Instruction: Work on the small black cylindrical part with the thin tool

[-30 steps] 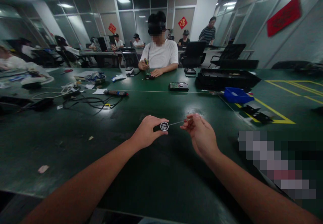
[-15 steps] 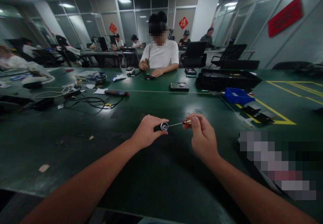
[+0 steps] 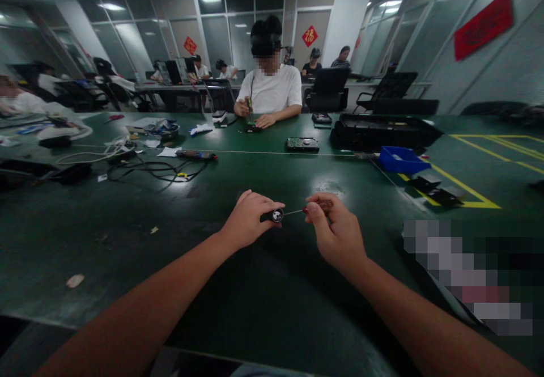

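Note:
Between the thumb and fingers of my left hand [image 3: 246,219] is a small black cylindrical part [image 3: 277,215]. Its round, silver-rimmed end faces toward me and to the right, with pale pieces showing inside. My right hand [image 3: 338,227] is closed round the reddish-amber handle of a screwdriver [image 3: 326,205]. The thin metal shaft points left and its tip meets the rimmed end; whether it sits inside or against the rim I cannot tell. Both hands are above the green table [image 3: 238,303].
Beyond my hands lies a hard drive [image 3: 302,144]. A blue bin [image 3: 403,160] and a long black tray [image 3: 385,130] stand at the right. Dark cables [image 3: 148,170] and a pen-shaped tool [image 3: 196,155] lie at the left. Opposite sits a person in a white shirt [image 3: 272,90], working on a small part.
My left hand has turned the cylindrical part, so more of its black side shows. My right fingers have shifted round the screwdriver handle, and the screwdriver is slightly closer to the left hand.

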Motion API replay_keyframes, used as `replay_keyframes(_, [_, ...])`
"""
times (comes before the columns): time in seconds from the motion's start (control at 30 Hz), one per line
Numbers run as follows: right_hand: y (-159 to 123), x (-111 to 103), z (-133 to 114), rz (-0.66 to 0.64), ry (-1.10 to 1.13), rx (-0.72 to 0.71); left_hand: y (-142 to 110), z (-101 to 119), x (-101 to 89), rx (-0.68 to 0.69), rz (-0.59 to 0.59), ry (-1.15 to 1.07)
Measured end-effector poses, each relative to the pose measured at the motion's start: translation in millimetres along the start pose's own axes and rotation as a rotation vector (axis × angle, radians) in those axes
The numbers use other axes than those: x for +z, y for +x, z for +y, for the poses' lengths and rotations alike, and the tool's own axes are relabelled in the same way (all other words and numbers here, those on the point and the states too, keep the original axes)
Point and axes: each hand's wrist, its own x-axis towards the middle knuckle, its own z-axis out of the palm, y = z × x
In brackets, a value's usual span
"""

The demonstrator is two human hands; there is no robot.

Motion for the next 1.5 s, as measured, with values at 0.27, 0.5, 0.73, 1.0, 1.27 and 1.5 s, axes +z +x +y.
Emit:
replay_keyframes(0.27, [0.4,-0.6,0.3,-0.044,-0.100,-0.053,-0.1,-1.0,1.1,-0.020,-0.002,0.016])
replay_keyframes(0.5, [1.5,-1.4,0.9,-0.032,-0.119,-0.055,-0.3,-2.3,2.5,-0.019,-0.025,0.008])
replay_keyframes(0.73, [-0.4,-1.0,2.0,-0.042,-0.035,-0.057,-0.2,-3.2,2.7,-0.013,-0.031,-0.008])
replay_keyframes(1.0, [2.0,0.0,0.8,-0.114,-0.081,-0.048,0.3,-1.6,2.8,0.012,-0.057,0.026])
replay_keyframes(1.27, [2.9,1.6,5.2,-0.159,-0.187,-0.050,2.7,-4.1,7.3,-0.008,-0.111,0.091])
replay_keyframes(1.5, [6.9,-1.3,6.9,-0.056,-0.239,-0.017,2.7,-3.0,2.5,-0.040,-0.023,0.027])
